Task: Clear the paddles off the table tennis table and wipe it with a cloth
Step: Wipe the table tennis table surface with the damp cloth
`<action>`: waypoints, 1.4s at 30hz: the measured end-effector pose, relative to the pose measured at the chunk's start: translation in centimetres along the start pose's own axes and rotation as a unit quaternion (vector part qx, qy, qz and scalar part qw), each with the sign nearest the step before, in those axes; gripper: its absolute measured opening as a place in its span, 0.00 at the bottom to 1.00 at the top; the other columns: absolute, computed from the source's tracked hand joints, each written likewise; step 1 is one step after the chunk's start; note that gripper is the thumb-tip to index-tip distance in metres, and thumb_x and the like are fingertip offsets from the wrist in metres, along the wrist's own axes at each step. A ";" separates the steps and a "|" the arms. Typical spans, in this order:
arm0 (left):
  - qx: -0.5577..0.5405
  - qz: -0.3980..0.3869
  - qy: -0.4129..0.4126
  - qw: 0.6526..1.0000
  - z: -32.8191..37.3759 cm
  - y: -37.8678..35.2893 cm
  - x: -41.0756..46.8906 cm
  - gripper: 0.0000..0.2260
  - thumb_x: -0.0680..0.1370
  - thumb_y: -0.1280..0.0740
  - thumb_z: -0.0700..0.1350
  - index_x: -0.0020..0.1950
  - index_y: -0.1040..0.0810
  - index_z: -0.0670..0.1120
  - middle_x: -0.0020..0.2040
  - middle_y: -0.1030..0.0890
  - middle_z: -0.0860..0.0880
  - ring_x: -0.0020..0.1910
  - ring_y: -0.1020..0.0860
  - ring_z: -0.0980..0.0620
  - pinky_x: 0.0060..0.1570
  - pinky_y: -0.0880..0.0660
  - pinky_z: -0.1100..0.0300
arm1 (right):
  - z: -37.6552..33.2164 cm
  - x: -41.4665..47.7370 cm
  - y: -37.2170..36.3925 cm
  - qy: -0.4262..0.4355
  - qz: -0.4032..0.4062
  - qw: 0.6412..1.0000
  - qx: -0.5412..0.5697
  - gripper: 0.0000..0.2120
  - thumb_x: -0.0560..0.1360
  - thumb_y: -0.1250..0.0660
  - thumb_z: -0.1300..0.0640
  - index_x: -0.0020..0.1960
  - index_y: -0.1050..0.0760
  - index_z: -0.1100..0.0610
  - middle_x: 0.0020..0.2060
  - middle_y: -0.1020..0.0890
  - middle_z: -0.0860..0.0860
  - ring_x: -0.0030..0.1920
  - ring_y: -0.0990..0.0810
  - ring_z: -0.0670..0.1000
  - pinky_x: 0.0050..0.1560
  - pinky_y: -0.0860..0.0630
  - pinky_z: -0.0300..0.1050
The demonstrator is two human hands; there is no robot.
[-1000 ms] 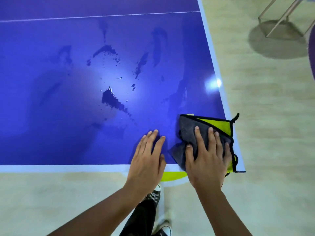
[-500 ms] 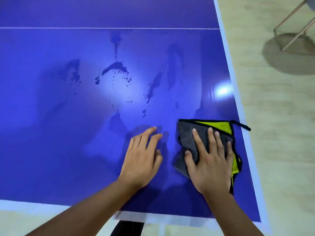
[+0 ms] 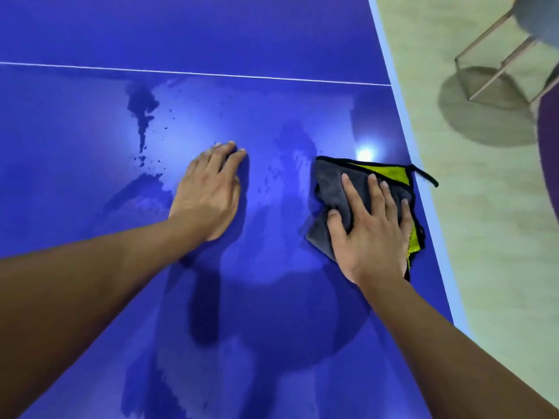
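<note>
The blue table tennis table (image 3: 272, 40) fills most of the view, with wet streaks and droplets (image 3: 142, 116) on its surface. A folded grey and yellow-green cloth (image 3: 329, 182) lies near the table's right edge. My right hand (image 3: 372, 228) presses flat on the cloth with fingers spread. My left hand (image 3: 208, 192) rests flat on the bare wet surface, to the left of the cloth. No paddle is in view.
The table's pale right border (image 3: 402, 122) runs diagonally beside a light floor (image 3: 499, 267). A white line (image 3: 211, 74) crosses the table farther away. Metal chair legs (image 3: 490, 52) stand on the floor at the upper right.
Both hands have slid away from the near table edge toward the white line, the right one pushing the cloth along. The near edge has left the view.
</note>
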State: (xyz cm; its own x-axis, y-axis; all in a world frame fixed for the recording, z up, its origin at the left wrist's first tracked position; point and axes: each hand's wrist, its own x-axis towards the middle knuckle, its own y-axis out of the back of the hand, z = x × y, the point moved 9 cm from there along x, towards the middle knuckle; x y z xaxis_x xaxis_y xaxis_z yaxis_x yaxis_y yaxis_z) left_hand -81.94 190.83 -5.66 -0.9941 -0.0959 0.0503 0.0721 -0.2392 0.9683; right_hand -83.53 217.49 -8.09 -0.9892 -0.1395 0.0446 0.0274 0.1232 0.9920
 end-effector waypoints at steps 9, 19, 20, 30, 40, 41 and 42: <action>-0.010 0.000 0.014 1.000 -0.9 -0.7 0.6 0.23 0.82 0.46 0.45 0.76 0.32 0.41 0.77 0.33 0.42 0.78 0.37 0.41 0.76 0.40 0.45 | -2.6 16.1 -0.8 0.025 -0.007 0.999 -0.021 0.32 0.79 0.57 0.35 0.82 0.50 0.38 0.82 0.44 0.52 0.82 0.49 0.53 0.81 0.55 0.60; -0.018 0.004 0.025 1.000 -1.1 -0.8 1.1 0.24 0.81 0.48 0.45 0.76 0.32 0.42 0.77 0.33 0.44 0.78 0.37 0.42 0.76 0.40 0.46 | -5.0 29.6 -1.8 0.020 -0.025 0.999 -0.017 0.30 0.79 0.56 0.36 0.81 0.49 0.37 0.82 0.45 0.52 0.82 0.48 0.54 0.81 0.56 0.60; -0.017 0.004 0.024 1.000 -1.2 -0.8 1.2 0.24 0.81 0.48 0.46 0.77 0.32 0.43 0.77 0.33 0.44 0.78 0.37 0.43 0.77 0.41 0.46 | -5.1 29.9 -1.8 0.021 -0.026 0.999 -0.018 0.30 0.79 0.56 0.36 0.81 0.49 0.37 0.83 0.45 0.52 0.82 0.48 0.54 0.81 0.56 0.60; -0.016 0.005 0.023 1.000 -1.1 -0.8 0.8 0.24 0.80 0.50 0.45 0.76 0.33 0.44 0.77 0.34 0.44 0.78 0.38 0.43 0.77 0.43 0.48 | -9.3 22.2 -1.7 0.096 -0.034 0.995 -0.016 0.29 0.82 0.54 0.40 0.82 0.49 0.39 0.83 0.46 0.52 0.82 0.50 0.54 0.81 0.56 0.60; -0.003 0.042 -0.005 0.999 -0.8 -0.6 0.8 0.20 0.80 0.44 0.42 0.73 0.32 0.43 0.74 0.32 0.42 0.72 0.34 0.39 0.71 0.41 0.47 | -11.2 9.2 -1.6 0.108 -0.031 0.994 0.000 0.29 0.81 0.55 0.41 0.82 0.48 0.39 0.83 0.46 0.51 0.82 0.50 0.52 0.81 0.57 0.60; 0.004 0.042 -0.001 0.999 -0.8 -0.7 0.4 0.21 0.81 0.44 0.42 0.74 0.32 0.42 0.75 0.32 0.42 0.73 0.34 0.39 0.71 0.41 0.47 | -11.1 7.3 -1.5 0.113 -0.032 0.993 0.007 0.29 0.80 0.55 0.40 0.82 0.47 0.38 0.83 0.46 0.50 0.82 0.49 0.52 0.81 0.57 0.60; 0.007 0.045 0.007 0.999 -0.9 -0.6 0.0 0.21 0.81 0.45 0.42 0.74 0.33 0.42 0.75 0.32 0.41 0.74 0.35 0.39 0.72 0.43 0.47 | -10.9 5.4 -1.4 0.116 -0.028 0.993 0.014 0.30 0.80 0.55 0.40 0.82 0.47 0.38 0.83 0.45 0.50 0.82 0.49 0.52 0.81 0.56 0.60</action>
State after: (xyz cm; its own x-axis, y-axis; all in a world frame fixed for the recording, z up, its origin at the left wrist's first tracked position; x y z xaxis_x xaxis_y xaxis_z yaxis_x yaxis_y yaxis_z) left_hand -81.89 190.09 -6.47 -0.9825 -0.1299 0.1338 0.1598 -0.2161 0.9632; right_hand -87.37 205.80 -7.95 -0.9295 -0.3685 0.0182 -0.0347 0.1365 0.9900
